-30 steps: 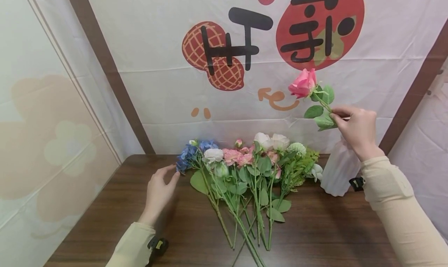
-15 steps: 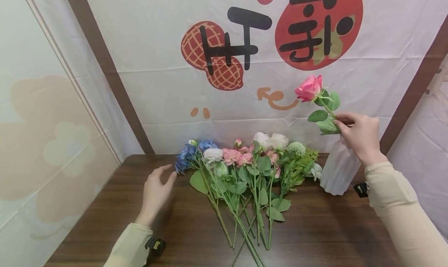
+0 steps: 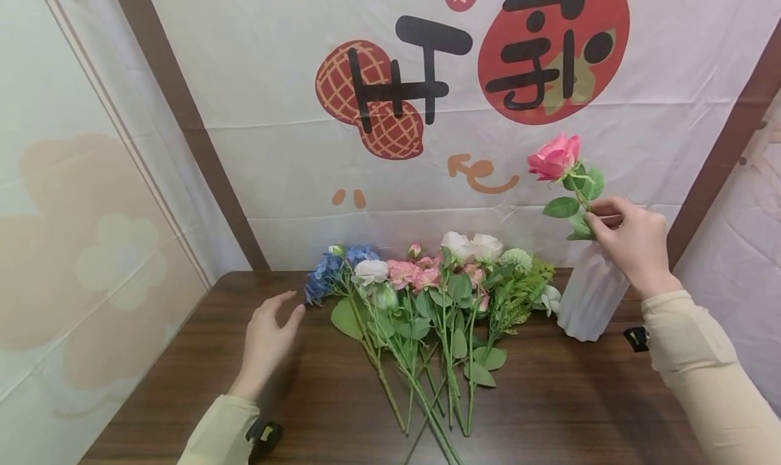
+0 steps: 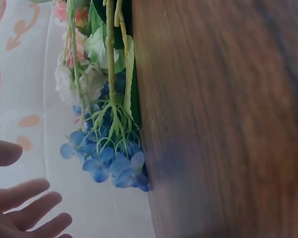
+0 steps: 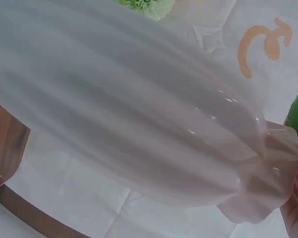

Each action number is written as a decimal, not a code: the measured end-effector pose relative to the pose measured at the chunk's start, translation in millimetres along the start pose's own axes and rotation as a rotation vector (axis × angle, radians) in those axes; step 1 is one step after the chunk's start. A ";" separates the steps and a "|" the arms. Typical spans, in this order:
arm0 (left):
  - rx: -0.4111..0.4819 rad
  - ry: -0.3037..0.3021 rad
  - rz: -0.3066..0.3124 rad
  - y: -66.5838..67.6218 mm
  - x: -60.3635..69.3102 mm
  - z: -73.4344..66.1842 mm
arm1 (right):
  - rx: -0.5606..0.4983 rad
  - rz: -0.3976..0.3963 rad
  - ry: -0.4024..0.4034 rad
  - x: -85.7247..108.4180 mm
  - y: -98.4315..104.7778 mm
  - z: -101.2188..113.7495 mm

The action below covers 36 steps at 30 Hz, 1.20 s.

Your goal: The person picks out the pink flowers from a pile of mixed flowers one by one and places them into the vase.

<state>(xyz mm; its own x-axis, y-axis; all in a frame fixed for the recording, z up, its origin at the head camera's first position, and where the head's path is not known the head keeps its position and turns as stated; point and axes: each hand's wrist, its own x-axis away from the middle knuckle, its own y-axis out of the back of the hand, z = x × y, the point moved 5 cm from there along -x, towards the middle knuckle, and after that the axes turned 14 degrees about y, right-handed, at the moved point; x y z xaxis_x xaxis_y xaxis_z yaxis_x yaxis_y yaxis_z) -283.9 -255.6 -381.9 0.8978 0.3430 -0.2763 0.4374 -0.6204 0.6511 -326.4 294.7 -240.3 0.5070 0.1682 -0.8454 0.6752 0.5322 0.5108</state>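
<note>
The right hand (image 3: 634, 245) pinches the stem of a pink rose (image 3: 554, 157), its bloom tilted up and to the left. Right below that hand stands a white fluted vase (image 3: 590, 302); in the right wrist view the vase (image 5: 139, 109) fills most of the picture, its wavy rim beside the hand. Whether the stem's lower end is inside the vase is hidden. The left hand (image 3: 268, 339) hovers with relaxed, spread fingers just left of the blue hydrangea (image 3: 329, 270). In the left wrist view the fingers (image 4: 32, 203) are apart from the blue blossoms (image 4: 109, 163).
Several artificial flowers lie across the brown table (image 3: 537, 397), stems toward the front: white roses (image 3: 471, 247), pink blooms (image 3: 415, 273), a pale green pompom flower (image 3: 516, 259) and a fern-like sprig (image 3: 518, 299). A printed cloth (image 3: 274, 160) hangs behind the table.
The right hand has moved right and slightly down with the rose, nearer the vase mouth. The left hand has drawn back a little to the left, away from the blue hydrangea.
</note>
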 end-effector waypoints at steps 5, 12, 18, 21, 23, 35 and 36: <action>-0.031 -0.023 0.017 1.9 2.1 0.8 | 0.021 -0.030 0.026 0.3 0.5 -0.6; -0.068 -0.077 0.039 4.1 5.2 1.4 | 0.057 -0.036 -0.006 1.8 3.4 -2.3; -0.139 -0.150 0.041 3.7 7.9 0.0 | 0.096 -0.001 -0.037 0.4 5.2 -4.0; -0.168 -0.170 0.051 3.6 9.5 -1.6 | 0.111 0.025 -0.048 0.6 5.4 -4.0; -0.182 -0.172 0.062 3.8 10.3 -2.1 | 0.114 0.044 -0.055 0.8 5.4 -4.4; -0.258 -0.182 0.077 10.5 8.9 5.9 | 0.151 0.106 -0.133 5.3 8.5 -12.0; -0.265 -0.182 0.080 11.2 8.7 6.6 | 0.152 0.111 -0.138 5.7 8.5 -12.8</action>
<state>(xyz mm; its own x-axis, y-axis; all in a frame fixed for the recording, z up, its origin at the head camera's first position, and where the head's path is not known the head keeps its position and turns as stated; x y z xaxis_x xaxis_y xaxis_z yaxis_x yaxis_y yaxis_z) -270.8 -264.2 -381.7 0.9337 0.1541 -0.3231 0.3578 -0.4268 0.8305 -324.7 310.8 -242.8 0.6440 0.0983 -0.7587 0.6789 0.3838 0.6260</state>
